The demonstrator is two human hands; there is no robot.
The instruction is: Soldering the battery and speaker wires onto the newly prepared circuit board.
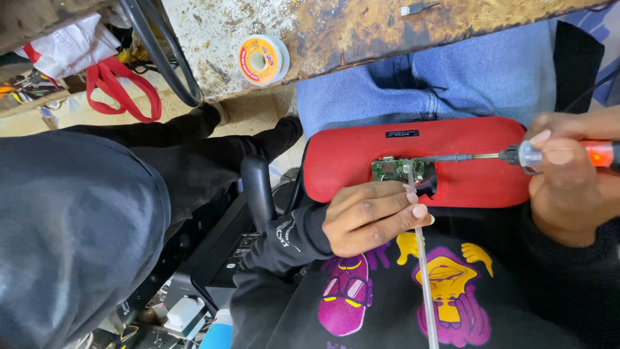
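A red fabric-covered speaker (478, 171) lies across my lap, with a cut-out exposing a small green circuit board (395, 169). My left hand (371, 216) rests on the speaker's near edge and pinches a thin pale rod (423, 271), whose upper end reaches the board. My right hand (568, 187) grips a tool with an orange translucent handle (597, 154). The tool's dark slim shaft (452, 157) points left, its tip at the board's right edge.
A worn, rust-stained bench top (361, 29) runs along the top, bearing a spool of solder wire (261, 60) and a small plug (416, 8). Another person in black clothes (84, 220) sits at left. Red straps (123, 87) hang upper left; clutter fills the lower left.
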